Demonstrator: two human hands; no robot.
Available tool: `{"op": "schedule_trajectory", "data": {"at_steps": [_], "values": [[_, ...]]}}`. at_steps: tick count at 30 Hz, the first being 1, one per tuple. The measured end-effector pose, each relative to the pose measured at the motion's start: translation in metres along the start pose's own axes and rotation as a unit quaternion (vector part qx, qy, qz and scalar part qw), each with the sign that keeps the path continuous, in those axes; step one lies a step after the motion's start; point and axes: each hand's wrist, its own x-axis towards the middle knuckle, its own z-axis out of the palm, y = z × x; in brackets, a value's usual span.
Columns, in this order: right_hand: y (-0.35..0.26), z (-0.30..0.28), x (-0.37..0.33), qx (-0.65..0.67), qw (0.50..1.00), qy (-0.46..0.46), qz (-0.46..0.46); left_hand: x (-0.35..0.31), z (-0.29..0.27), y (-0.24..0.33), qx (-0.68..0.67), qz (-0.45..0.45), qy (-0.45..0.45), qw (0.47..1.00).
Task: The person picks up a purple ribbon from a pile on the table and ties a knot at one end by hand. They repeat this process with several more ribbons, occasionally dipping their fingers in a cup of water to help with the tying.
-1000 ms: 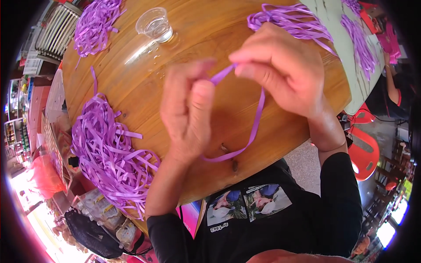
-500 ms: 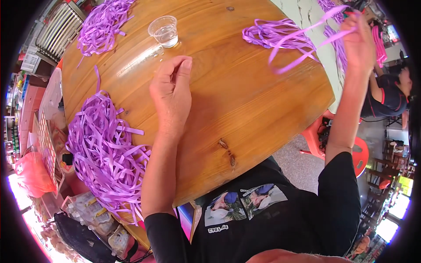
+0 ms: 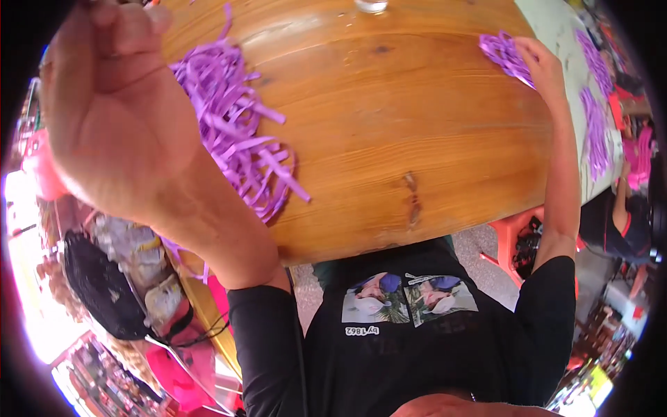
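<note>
Ribbon bundle [image 3: 500, 54] near right hand [image 3: 544, 68]: purple, narrow, looped strands.

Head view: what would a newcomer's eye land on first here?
Probably the left hand, looming large at the upper left. Beside it, a tangled pile of bright purple ribbons stands out on the left of the wooden table. Toward the table's right end, the right hand is at a smaller purple bundle.
</note>
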Motion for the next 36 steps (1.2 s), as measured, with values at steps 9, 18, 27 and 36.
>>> {"op": "schedule_trajectory", "data": {"at_steps": [9,18,27,36], "values": [[-0.164,0.032,-0.028,0.058,0.979,-0.033,-0.192,-0.033,-0.027,0.039,0.048,0.043,0.000,0.998],[-0.310,0.129,-0.027,0.206,0.854,-0.073,-0.472,-0.060,-0.019,0.101,0.153,0.099,0.009,0.983],[-0.379,0.211,-0.009,0.053,0.830,0.007,-0.555,-0.086,-0.044,0.121,0.173,0.158,0.070,0.970],[-0.412,0.123,0.007,0.449,0.792,-0.216,-0.354,-0.081,-0.038,0.077,0.354,0.122,0.207,0.904]]}}
